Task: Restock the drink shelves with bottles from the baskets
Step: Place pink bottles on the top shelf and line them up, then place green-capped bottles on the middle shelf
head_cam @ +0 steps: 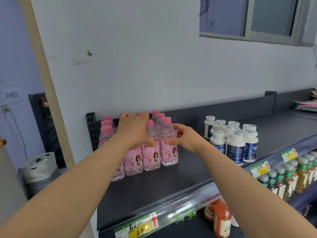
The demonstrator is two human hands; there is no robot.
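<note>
A: Quickly, status on hands?
B: Left hand (pixel 135 129) draped over pink bottles (pixel 151 152), fingers curled over far caps, thumb down on a front bottle's shoulder. Unclear whether gripping one or just resting.
A: Right?
B: Right hand (pixel 187 137) pinching rightmost front bottle (pixel 169 152): thumb on near face at label's top edge, fingers round its right side.
A: Location of stock?
B: Clustered upright at left end of top shelf (pixel 188 172), touching each other, next to perforated end panel (pixel 91 131). White jars (pixel 235 145) grouped further right, well apart. Tea bottles (pixel 301 174) on lower shelf, right. Basket (pixel 41 167) low at left, beside shelf unit.
</note>
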